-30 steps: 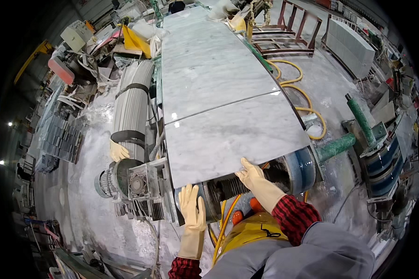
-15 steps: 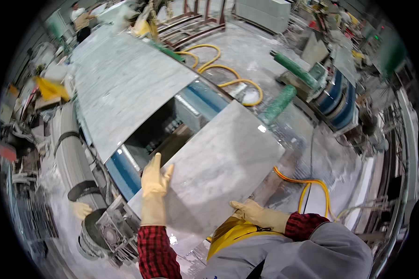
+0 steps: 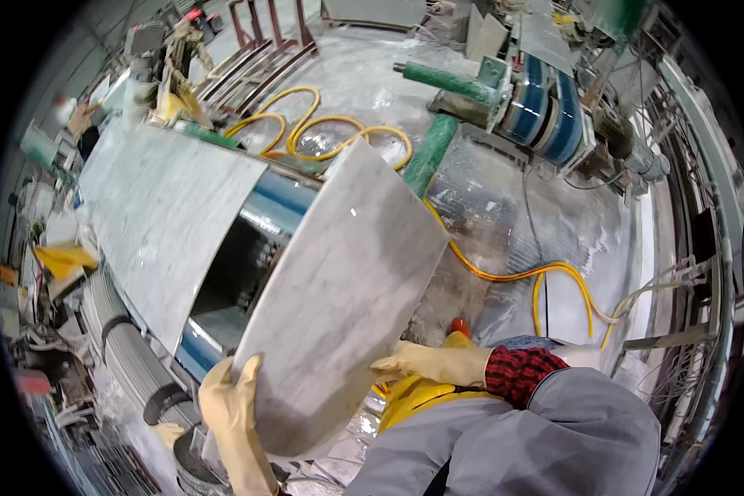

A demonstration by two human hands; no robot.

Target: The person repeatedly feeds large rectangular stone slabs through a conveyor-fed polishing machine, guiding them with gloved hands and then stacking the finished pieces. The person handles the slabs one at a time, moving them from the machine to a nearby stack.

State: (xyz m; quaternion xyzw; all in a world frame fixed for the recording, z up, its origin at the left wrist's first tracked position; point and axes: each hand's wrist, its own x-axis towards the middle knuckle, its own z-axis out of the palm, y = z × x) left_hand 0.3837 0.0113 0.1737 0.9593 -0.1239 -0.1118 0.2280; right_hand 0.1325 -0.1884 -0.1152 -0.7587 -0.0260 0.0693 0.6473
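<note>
A wet, streaked workshop floor (image 3: 488,198) is crossed by a looping yellow hose (image 3: 512,275), and a blue-belted conveyor (image 3: 283,198) is seen at left, with a second slab (image 3: 174,215) laid flat on it. The pale slab (image 3: 339,273) is held tilted in front of the body, one long edge over the conveyor's dark open gap; whether its underside is touching the frame cannot be told. Its left edge is gripped by the left hand (image 3: 231,405), gloved and partly closed, thumb on the face and fingers wrapped around the edge. The near right edge is pinched by the right hand (image 3: 417,362), also gloved and partly closed; some fingers are hidden. Slipping is judged the main risk: if the slab is wet, the gloves could be slid off, and a foot could be hit, an orange boot (image 3: 460,326) being seen just beyond the right forearm. A corner could be chipped if the slab is swung into the green roller (image 3: 430,153) or the conveyor frame. Left-hand fingers could be pinched if that edge is let down on the metal. Footing could be lost through the slick floor or a snagged hose.
</note>
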